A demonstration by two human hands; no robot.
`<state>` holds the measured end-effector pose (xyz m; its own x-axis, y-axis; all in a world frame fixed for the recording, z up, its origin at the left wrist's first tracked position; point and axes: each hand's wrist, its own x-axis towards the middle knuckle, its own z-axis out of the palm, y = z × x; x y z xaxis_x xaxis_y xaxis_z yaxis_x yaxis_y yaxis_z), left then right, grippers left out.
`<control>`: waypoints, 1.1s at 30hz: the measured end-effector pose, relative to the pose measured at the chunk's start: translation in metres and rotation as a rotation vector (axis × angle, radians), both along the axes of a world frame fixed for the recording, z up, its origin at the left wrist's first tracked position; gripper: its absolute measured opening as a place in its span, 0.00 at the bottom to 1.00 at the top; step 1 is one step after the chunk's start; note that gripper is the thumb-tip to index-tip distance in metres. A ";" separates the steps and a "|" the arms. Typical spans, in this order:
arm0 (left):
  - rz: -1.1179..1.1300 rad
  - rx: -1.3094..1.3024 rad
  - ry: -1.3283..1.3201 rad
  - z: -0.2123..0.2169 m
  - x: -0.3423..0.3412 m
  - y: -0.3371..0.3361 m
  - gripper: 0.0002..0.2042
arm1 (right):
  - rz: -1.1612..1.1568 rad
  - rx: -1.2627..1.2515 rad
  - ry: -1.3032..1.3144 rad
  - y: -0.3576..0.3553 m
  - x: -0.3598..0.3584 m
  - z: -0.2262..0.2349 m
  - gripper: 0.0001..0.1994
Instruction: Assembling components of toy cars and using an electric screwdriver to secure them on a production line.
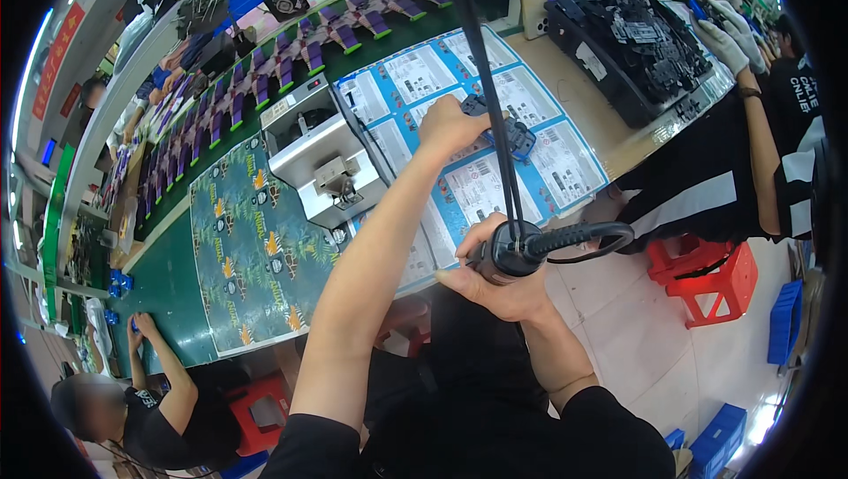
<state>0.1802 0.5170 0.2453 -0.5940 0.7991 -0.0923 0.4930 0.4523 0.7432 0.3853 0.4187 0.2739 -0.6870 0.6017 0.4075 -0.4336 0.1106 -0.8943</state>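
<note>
“Part looked light and stiff; where was it?”

“On the tabletop, left hand grasping its left side, seemingly a sound hold; right hand gripped the driver.”

Stretches the bare left forearm forward and rightward, with the left hand back-up and its fingers curled in a grip. Holds the right forearm bent nearer the torso, with the right hand wrapped in a closed grasp, lower than the left. Wears short black sleeves on both upper arms.
</note>
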 end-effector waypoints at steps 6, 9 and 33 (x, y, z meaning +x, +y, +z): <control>0.013 0.684 -0.427 0.027 0.029 -0.056 0.20 | 0.057 -0.211 0.049 0.002 0.004 -0.002 0.15; 0.067 0.911 -0.649 0.059 0.024 -0.137 0.16 | 0.057 -0.176 0.051 0.007 0.019 -0.003 0.15; 0.664 0.958 -0.782 -0.027 -0.016 -0.336 0.16 | 0.014 0.197 0.358 -0.027 -0.190 0.058 0.07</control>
<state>0.1642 0.1807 0.2187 -0.9297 0.3335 -0.1563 -0.2890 -0.3975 0.8709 0.1949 0.3916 0.3321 -0.4885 0.4797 0.7289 -0.7160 0.2571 -0.6491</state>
